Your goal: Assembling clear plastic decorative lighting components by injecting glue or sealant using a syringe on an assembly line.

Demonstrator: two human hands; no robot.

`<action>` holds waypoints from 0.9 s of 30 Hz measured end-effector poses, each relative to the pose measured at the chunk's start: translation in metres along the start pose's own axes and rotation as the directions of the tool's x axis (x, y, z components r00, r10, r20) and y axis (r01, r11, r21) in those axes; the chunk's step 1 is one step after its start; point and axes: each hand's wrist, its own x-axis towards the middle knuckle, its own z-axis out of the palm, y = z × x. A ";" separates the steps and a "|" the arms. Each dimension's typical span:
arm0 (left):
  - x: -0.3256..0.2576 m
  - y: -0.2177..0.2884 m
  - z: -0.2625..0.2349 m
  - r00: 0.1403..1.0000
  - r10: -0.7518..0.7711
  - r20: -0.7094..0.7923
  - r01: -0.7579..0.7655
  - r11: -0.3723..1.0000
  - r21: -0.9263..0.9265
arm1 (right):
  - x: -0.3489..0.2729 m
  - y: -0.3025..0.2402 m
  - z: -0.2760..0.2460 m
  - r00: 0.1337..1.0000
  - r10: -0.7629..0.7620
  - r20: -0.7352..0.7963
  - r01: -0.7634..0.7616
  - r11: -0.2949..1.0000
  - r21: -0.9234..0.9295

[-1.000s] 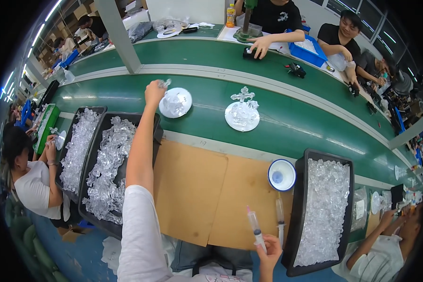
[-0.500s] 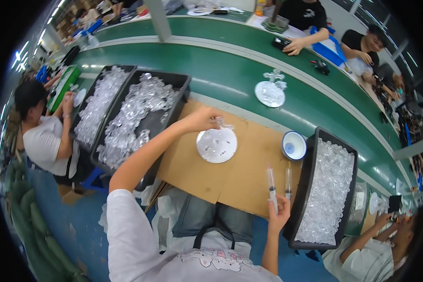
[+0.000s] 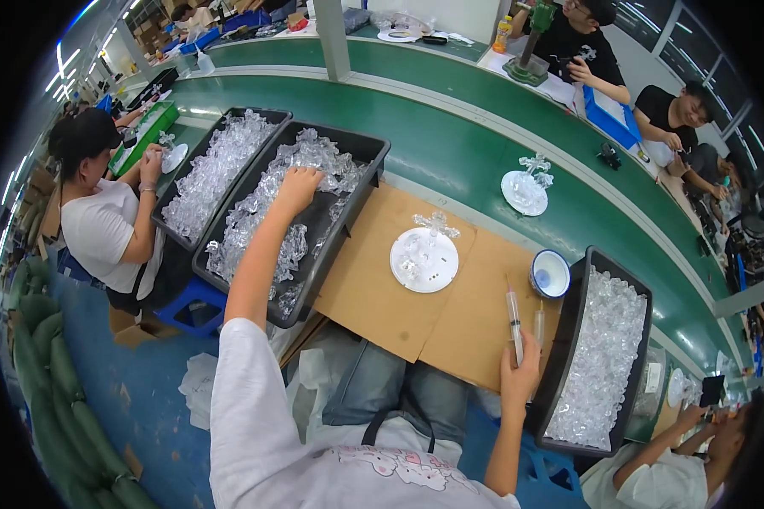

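My left hand [image 3: 295, 188] reaches into a black tray [image 3: 361, 182] heaped with clear plastic pieces [image 3: 267, 208], fingers curled down among them. My right hand [image 3: 518, 380] holds a clear syringe [image 3: 514, 316] upright near the front edge of the brown cardboard mat [image 3: 373, 293]. A second syringe [image 3: 539, 325] lies just beside it. On the mat stands a white round disc [image 3: 424, 260] carrying a small clear plastic piece. A small blue-and-white bowl [image 3: 550, 274] sits to the right of the disc.
A second black tray [image 3: 216, 165] of clear pieces lies left of mine, and another black tray [image 3: 603, 356] on my right. A green conveyor belt [image 3: 450, 144] carries another white disc [image 3: 525, 188]. A seated person [image 3: 102, 220] works at the left; others sit beyond the belt.
My left hand has left the white disc on the cardboard and moved left into the tray of clear pieces. My right hand still holds the syringe.
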 end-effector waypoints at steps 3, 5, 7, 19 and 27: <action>0.004 0.017 -0.022 0.977 -0.187 -0.102 0.151 0.946 -0.286 | -0.006 -0.004 -0.013 0.999 0.019 0.039 -0.014 0.994 -0.112; -0.002 0.031 -0.060 0.957 -0.284 -0.054 0.214 0.822 -0.527 | -0.008 -0.006 -0.014 1.000 0.013 0.011 -0.012 0.991 -0.131; -0.012 0.043 -0.088 0.927 -0.356 -0.121 0.188 0.719 -0.669 | -0.008 -0.011 -0.015 1.000 0.006 -0.004 -0.007 0.989 -0.148; -0.069 0.240 -0.166 0.913 -0.017 0.407 0.381 -0.318 -0.868 | 0.059 -0.100 0.017 0.771 -0.132 0.623 -0.392 0.673 0.627; -0.039 0.230 -0.109 0.865 -0.494 0.088 0.193 0.165 -0.967 | 0.128 -0.067 0.056 0.880 0.080 0.469 -0.381 0.710 0.592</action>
